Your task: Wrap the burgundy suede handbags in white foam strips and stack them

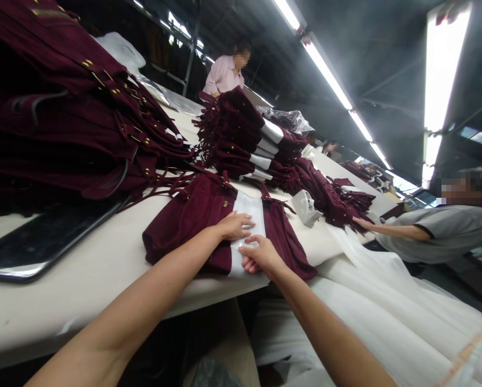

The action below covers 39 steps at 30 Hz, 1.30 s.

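Note:
A dark maroon handbag [188, 217], suede-like, lies on the table in front of me with a smooth white band [249, 204] around its middle. On the upper part of the band rests my left hand [236, 224], palm down and fingers stretched out. My right hand [261, 253] is just below it at the band's lower front, fingers curled and closed against the band; their tips are partly hidden. A small gold-coloured fitting shows on the bag's face, left of the band.
Banded maroon bags [241, 134] are stacked behind; more bags [75, 113] pile up at left beside a black tray-like object [43, 247]. A white tape dispenser-like object [306, 208] stands right. White sheeting [378, 290] hangs over the edge. Two people [224, 75] work nearby.

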Motion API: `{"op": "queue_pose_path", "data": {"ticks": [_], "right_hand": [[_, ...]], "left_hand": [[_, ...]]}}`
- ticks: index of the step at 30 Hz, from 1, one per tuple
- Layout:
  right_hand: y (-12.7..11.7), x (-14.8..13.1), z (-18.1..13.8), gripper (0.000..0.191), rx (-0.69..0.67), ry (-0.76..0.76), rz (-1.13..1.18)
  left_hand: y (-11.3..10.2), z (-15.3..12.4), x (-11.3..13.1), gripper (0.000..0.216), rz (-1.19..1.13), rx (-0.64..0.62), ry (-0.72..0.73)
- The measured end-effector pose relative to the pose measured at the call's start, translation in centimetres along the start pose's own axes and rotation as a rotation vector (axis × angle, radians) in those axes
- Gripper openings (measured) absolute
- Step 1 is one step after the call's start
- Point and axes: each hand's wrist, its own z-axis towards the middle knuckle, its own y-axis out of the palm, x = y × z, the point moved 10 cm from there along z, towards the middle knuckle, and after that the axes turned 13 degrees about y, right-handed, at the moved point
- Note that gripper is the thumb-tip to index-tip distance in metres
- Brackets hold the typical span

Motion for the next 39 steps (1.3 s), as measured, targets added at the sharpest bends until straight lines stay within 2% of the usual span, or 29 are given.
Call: {"op": "queue_pose_path", "data": {"ticks": [3,5,10,12,14,17,21,24,27,30,32,34,37,39], "right_hand": [[-0.1,-0.1,0.1,0.035,-0.005,-0.035,-0.22],[-0.5,-0.1,-0.5,0.036,0.048,-0.116,-0.356],[-2.0,0.2,-5.1,0.041,0.371,-0.468,-0.601],[-2.6,-0.1,-7.2,0.041,0.488,-0.633,-0.612],[-2.4,-0.9,-9.0,0.034,0.538,-0.841,-0.609],[-0.6,-1.4,-9.0,0.036,0.467,-1.032,-0.697],[1.2,-1.1,-5.9,0.046,0.393,-0.973,-0.84],[1.8,-0.9,-5.1,0.048,0.378,-0.948,-0.847],[1.9,-0.4,-7.4,0.045,0.382,-1.016,-0.759],[1.3,0.4,-11.0,0.039,0.307,-1.155,-0.606],[-0.9,0.5,-12.5,0.032,0.312,-1.221,-0.486],[-5.6,0.3,-12.4,0.028,0.48,-1.211,-0.379],[-14.9,0.8,-9.8,0.029,0.826,-0.972,-0.256],[-19.1,1.9,-6.9,0.034,0.842,-0.747,-0.215]], "left_hand": [[0.0,0.0,0.1,0.044,0.0,-0.007,0.0],[0.0,0.0,0.1,0.045,-0.009,-0.005,-0.003],[-0.2,-0.1,0.1,0.044,-0.054,0.022,-0.01],[-0.2,-0.1,0.2,0.044,-0.07,0.023,-0.011],[-0.2,-0.1,0.3,0.043,-0.079,0.014,-0.014],[-0.1,-0.1,0.3,0.045,-0.078,-0.004,-0.03],[0.0,0.0,0.0,0.045,-0.09,0.004,-0.045],[0.0,0.2,-0.4,0.045,-0.113,0.012,-0.041],[-0.1,0.2,-0.4,0.045,-0.132,0.027,-0.033],[-0.2,-0.1,-0.4,0.044,-0.133,0.048,-0.024],[-0.4,-0.1,-0.5,0.045,-0.12,0.056,-0.01],[-0.6,-0.1,-0.5,0.046,-0.1,0.061,-0.001],[-1.0,-0.3,-0.1,0.047,-0.065,0.057,-0.013],[-1.2,-1.0,0.7,0.046,-0.028,0.047,-0.044]]}}
